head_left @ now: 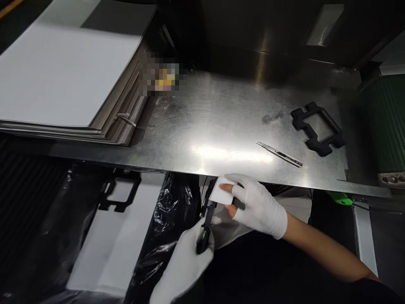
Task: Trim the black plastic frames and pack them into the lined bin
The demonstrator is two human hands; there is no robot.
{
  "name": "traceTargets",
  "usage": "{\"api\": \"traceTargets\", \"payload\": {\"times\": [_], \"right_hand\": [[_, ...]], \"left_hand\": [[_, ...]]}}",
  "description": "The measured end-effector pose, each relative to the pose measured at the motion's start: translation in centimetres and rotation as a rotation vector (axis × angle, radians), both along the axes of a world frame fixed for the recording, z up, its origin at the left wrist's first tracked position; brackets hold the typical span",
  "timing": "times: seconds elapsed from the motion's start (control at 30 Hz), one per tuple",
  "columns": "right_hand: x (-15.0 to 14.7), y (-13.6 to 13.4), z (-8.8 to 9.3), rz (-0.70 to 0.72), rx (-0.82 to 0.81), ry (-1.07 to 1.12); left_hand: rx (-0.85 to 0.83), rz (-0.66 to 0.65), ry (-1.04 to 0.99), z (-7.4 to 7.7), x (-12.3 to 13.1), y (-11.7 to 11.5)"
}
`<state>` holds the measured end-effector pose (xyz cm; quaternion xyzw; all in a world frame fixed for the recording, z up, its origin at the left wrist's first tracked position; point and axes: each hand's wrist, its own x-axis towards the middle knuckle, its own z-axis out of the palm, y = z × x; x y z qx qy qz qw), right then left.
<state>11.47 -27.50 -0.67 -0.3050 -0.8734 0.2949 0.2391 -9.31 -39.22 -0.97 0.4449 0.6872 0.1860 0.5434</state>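
Note:
Both my hands wear white gloves, with some fingertips of the right one bare. My left hand (pixel 193 252) is closed round the lower end of a black plastic frame (pixel 207 223), which is seen nearly edge-on. A small white cloth or pad (pixel 221 192) sits between the fingers of my right hand (pixel 255 204), against the upper end of that frame. Beyond the table's front edge, on the metal top, lies a slim utility knife (pixel 280 154). A second black frame (pixel 318 128) rests flat to its right.
A tall stack of white sheets (pixel 69 63) stands on the metal table (pixel 221 114) at the left. Below it, another black frame (pixel 122 190) lies on a white sheet (pixel 110 249) beside black plastic wrap (pixel 172 211). A green ribbed roll (pixel 384 118) stands at the right.

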Motion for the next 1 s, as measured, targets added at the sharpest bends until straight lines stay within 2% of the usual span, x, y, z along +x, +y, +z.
{"api": "traceTargets", "payload": {"times": [0.13, 0.23, 0.37, 0.47, 0.6, 0.63, 0.73, 0.77, 0.8, 0.9, 1.0], "right_hand": [[0.0, -0.3, 0.1, 0.091, -0.024, 0.008], [0.2, -0.3, 0.0, -0.028, -0.034, 0.007], [0.3, -0.2, -0.1, 0.070, -0.022, 0.026], [0.0, -0.2, 0.3, 0.002, -0.031, -0.030], [0.9, 0.6, 1.5, 0.131, -0.022, -0.038], [1.7, 1.2, 1.8, 0.066, -0.017, -0.038], [4.9, 3.0, 1.8, -0.372, 0.024, -0.029], [5.9, 3.4, 1.6, -0.470, 0.037, -0.014], [6.8, 3.6, 1.3, -0.510, 0.036, 0.008], [7.5, 2.8, 0.8, -0.420, -0.061, 0.036], [5.5, 0.2, 1.0, -0.258, -0.166, 0.051]], "left_hand": [[0.000, 0.022, -0.021, -0.3, -0.1, 0.2], [0.007, 0.015, -0.048, -0.5, -0.1, 0.1], [0.004, 0.034, -0.060, -0.7, 0.0, 0.0], [-0.007, 0.010, -0.064, -0.7, 0.0, 0.0], [-0.037, -0.005, -0.078, -0.3, 0.2, 0.2], [-0.036, 0.000, -0.086, -0.2, 0.3, 0.2], [-0.023, 0.014, -0.114, 0.1, 0.6, 0.1], [-0.030, 0.006, -0.124, 0.1, 0.6, 0.0], [-0.040, -0.003, -0.132, 0.1, 0.7, 0.0], [-0.080, -0.015, -0.152, -0.1, 0.8, 0.1], [-0.099, 0.016, -0.167, 0.0, 1.1, 0.6]]}}
